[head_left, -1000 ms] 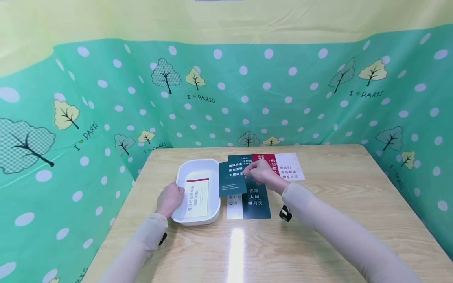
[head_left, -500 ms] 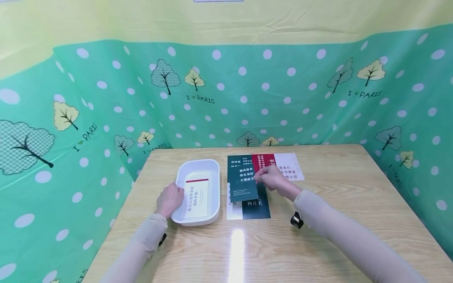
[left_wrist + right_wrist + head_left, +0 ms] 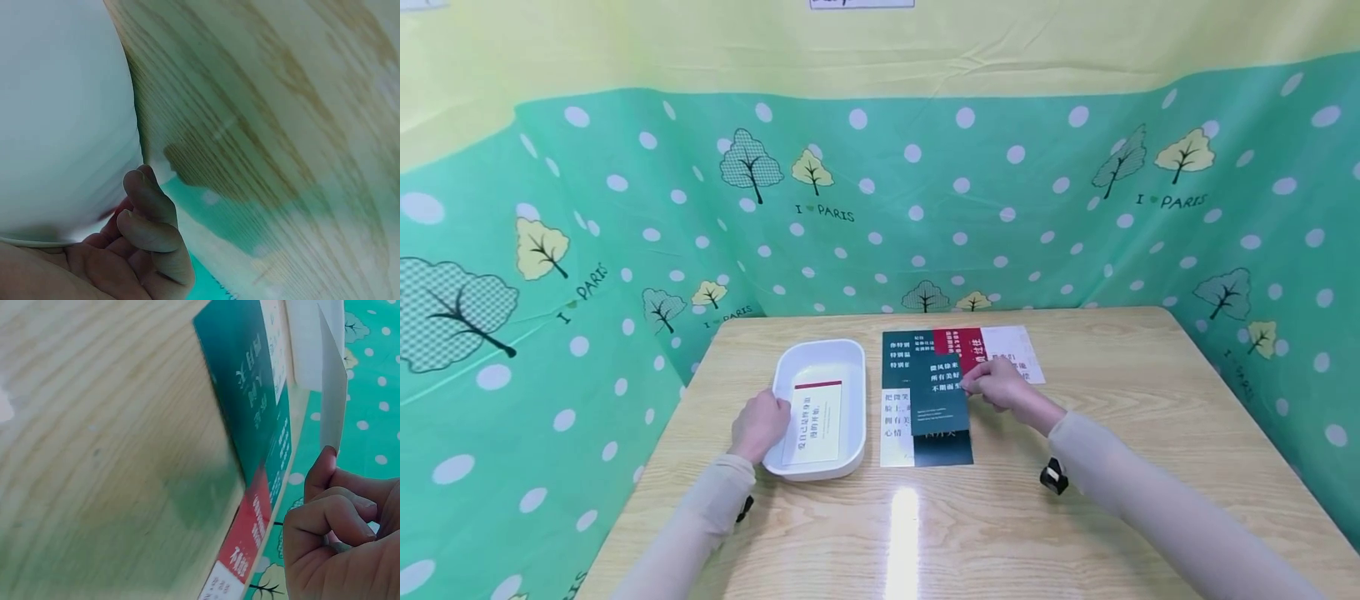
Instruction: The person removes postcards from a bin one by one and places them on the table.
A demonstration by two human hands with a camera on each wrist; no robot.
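My right hand (image 3: 1006,388) pinches a dark green card (image 3: 938,404) with white lettering by its right edge. In the right wrist view the pale back of this card (image 3: 334,394) stands raised above the cards on the table. Under it in the head view lie a dark green card (image 3: 943,452), a white card (image 3: 893,433) and a red one (image 3: 967,340), laid side by side. My left hand (image 3: 760,427) grips the left rim of a white plastic basin (image 3: 827,357). Inside the basin lies a white card with a red band (image 3: 814,425).
Another white card (image 3: 1011,340) lies at the right end of the laid-out cards. The wooden table (image 3: 1037,542) extends in front and to the right. A green patterned curtain (image 3: 925,208) hangs behind and along both sides.
My right hand has moved right and slightly nearer with the dark green card, from beside the basin to over the laid-out cards. The left hand stays on the basin.
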